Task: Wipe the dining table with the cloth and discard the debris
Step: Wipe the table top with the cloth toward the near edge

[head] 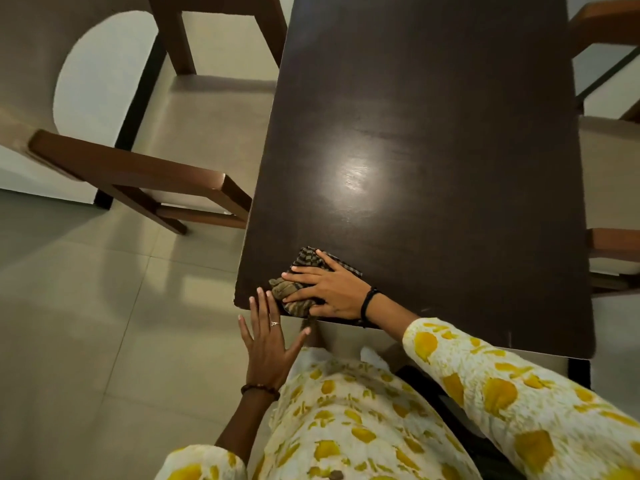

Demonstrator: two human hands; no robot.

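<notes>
A dark brown dining table (433,140) fills the middle and right of the view. A brown checked cloth (304,263) lies bunched at the table's near left corner. My right hand (329,289) presses flat on the cloth, fingers spread over it, and part of the cloth hangs over the near edge. My left hand (266,341) is open, palm up, just below that edge, with its fingertips touching the table's rim beside the cloth. I cannot make out any debris.
A wooden chair (145,178) stands left of the table, and another chair (214,39) is further back on the left. More chairs (613,251) are tucked in along the right side. Pale tiled floor (86,323) spreads out at the left.
</notes>
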